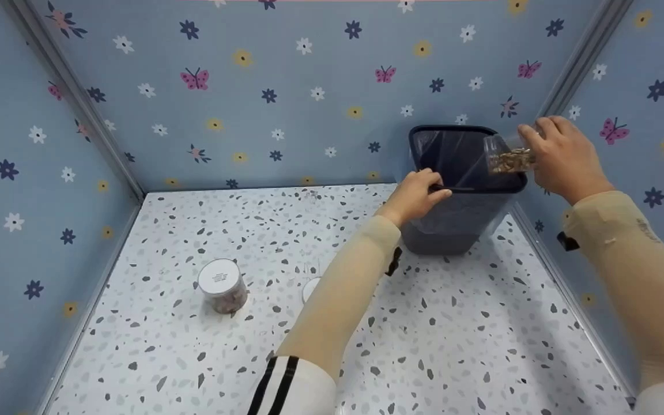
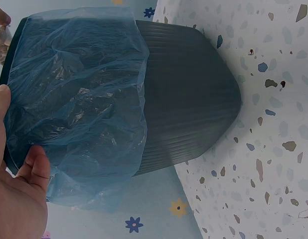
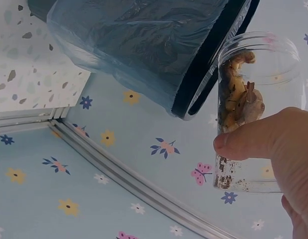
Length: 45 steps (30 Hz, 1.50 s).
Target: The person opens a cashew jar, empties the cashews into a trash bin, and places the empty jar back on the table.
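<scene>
Towards three o'clock in the head view, the right hand (image 1: 568, 158) grips a clear jar (image 1: 506, 160), tipped sideways at the mouth of a bin (image 1: 444, 242); the left hand (image 1: 415, 196) grips the bin's near rim (image 1: 482, 191) at seven o'clock. The jar looks light, stiff (perhaps slippery), best held near its base, opposite its nine-o'clock opening.

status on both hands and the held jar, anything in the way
Right fingers gripping clear jar, tipped toward bin, contents inside. Left fingers gripping rim. No obstruction seen.
</scene>
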Tool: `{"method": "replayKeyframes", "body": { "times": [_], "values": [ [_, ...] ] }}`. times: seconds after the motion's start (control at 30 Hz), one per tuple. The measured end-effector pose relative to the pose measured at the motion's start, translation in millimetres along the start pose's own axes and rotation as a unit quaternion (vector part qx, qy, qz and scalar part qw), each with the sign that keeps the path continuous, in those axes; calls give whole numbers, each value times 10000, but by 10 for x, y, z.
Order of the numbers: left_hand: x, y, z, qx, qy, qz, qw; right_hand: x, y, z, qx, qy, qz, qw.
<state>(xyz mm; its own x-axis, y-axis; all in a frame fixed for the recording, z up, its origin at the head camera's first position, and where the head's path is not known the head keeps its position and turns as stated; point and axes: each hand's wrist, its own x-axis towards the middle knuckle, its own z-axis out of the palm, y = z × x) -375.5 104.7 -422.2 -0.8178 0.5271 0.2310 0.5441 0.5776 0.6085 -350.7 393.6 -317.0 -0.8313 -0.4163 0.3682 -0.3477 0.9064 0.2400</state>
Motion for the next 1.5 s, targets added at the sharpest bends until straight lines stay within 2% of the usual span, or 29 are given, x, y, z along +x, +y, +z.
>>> {"method": "replayKeyframes", "body": {
  "times": [0.63,0.87,1.17,1.33,1.5],
  "values": [
    [-6,29,-9,8,-14,6,10000,-14,10,-12,-184,223,-340,9990],
    [1,23,-19,-14,-48,-5,10000,-4,18,-33,-79,449,-480,9978],
    [-10,19,-27,-27,-24,-68,10000,20,2,-54,-198,495,-626,9966],
    [-20,19,-23,-45,-6,-57,10000,17,-2,-39,-8,530,-502,9973],
    [-21,18,-13,-28,-17,-46,10000,-15,-6,-22,146,333,-135,9992]
  ]
}}
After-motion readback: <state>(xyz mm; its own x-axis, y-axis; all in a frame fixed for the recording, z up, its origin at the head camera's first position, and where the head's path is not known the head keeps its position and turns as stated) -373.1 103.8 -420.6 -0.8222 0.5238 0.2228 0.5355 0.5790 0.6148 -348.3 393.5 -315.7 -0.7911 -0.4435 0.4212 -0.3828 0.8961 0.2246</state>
